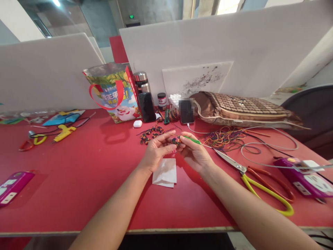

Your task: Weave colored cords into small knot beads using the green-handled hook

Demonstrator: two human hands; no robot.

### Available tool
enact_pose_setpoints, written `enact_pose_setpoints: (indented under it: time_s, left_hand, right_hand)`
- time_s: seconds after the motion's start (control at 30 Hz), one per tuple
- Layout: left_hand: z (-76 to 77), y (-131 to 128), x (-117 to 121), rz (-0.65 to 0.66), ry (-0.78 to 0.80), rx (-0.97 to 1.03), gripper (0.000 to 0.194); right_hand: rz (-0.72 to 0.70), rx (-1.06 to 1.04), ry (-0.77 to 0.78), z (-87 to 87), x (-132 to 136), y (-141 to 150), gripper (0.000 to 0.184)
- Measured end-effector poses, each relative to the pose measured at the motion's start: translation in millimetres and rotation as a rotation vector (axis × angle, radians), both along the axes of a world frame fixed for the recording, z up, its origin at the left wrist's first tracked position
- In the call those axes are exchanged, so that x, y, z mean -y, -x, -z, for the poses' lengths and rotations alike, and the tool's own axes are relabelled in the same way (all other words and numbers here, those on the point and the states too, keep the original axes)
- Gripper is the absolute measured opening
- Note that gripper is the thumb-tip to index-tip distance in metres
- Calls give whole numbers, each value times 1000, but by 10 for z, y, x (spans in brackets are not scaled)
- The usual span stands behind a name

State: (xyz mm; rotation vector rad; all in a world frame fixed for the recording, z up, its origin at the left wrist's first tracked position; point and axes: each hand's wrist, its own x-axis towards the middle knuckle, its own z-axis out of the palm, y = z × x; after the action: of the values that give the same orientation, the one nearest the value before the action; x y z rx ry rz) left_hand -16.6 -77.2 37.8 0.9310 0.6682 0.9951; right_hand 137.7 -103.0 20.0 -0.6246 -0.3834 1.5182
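Note:
Above the middle of the red table, my left hand [159, 151] pinches a small multicoloured knotted cord ball [176, 140] between thumb and fingers. Close against it is my right hand [195, 152], its fingers closed on a green-handled tool [192, 140] with a thin metal shaft pointing right. The tool's end near the ball is hidden by my fingers, so its kind is unclear. Under my hands lies a folded white tissue [165, 173]. Just beyond my left hand rests a string of similar knotted cord balls [145, 138]. Loose multicoloured cord [223, 139] lies in a tangle at the right.
Large scissors [241, 169] with red and yellow handles lie at right, near a purple power strip [304, 177]. A yellow glue gun [63, 133] is at left. Along the back stand a gift bag [117, 93], phones [147, 107] and a brown sequined bag [244, 107].

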Motion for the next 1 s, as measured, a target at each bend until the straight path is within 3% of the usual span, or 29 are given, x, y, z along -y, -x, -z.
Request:
enact_pose_setpoints:
  time_s: [0.5, 1.0]
  left_hand:
    - [38, -4, -43, 20, 119, 124, 48]
    - [-29, -6, -15, 88, 152, 163, 54]
  right_hand:
    - [-95, -28, -38, 10, -10, -27, 36]
    - [-46, -2, -28, 34, 0, 6, 32]
